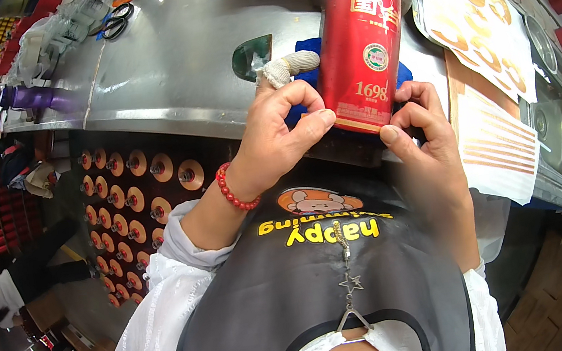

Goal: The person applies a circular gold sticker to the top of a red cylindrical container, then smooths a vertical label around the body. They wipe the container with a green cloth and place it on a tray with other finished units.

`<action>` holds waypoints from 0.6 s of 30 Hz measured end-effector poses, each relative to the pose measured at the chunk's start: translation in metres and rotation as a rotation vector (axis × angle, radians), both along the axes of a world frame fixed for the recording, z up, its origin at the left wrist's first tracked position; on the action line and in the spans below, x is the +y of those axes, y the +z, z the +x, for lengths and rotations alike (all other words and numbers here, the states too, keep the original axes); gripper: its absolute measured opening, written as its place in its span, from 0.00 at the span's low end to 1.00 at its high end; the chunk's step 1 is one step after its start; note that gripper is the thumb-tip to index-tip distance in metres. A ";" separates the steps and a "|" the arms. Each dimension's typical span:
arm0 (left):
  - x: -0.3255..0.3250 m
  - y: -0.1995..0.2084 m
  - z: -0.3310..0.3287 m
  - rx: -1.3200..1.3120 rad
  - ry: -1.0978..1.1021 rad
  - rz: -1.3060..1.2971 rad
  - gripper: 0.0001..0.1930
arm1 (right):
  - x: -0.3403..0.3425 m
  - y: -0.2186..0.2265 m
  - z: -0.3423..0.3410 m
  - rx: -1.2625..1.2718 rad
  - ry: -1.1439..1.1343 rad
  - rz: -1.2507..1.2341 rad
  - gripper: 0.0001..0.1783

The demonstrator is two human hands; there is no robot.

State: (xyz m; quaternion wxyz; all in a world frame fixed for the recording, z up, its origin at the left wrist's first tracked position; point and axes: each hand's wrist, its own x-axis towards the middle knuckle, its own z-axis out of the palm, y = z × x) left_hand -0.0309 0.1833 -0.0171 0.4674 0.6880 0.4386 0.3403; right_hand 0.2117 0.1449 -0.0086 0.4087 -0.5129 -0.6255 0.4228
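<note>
A red bottle (359, 55) with white and gold print lies on a blue cloth (306, 48), its neck pointing away from me and its base toward me. A thin gold band runs along its base edge. At the left of the base, my left hand (284, 120) is closed, the thumb pressed to the bottle's edge; a knitted finger cover is on one finger resting against its side. My right hand (428, 126) curls around the right of the base, thumb and fingers on the rim. The undersides of both grips are hidden.
Sheets of gold oval stickers (471, 16) and gold strips (498, 146) lie at the right, before a sink (556, 127). A green curved piece (252, 58), scissors (118, 21) and a purple bottle (37, 98) are on the metal table. Several red bottles (137, 162) stand below left.
</note>
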 end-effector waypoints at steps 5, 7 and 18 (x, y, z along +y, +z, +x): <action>-0.004 0.000 0.004 -0.074 0.059 -0.060 0.10 | 0.002 -0.001 0.002 0.021 0.023 0.004 0.12; -0.004 0.000 0.003 -0.078 0.042 -0.067 0.10 | 0.001 -0.001 0.003 0.021 0.032 -0.005 0.13; -0.001 0.000 0.003 -0.121 0.040 0.011 0.09 | 0.001 0.003 0.001 0.015 0.019 -0.028 0.13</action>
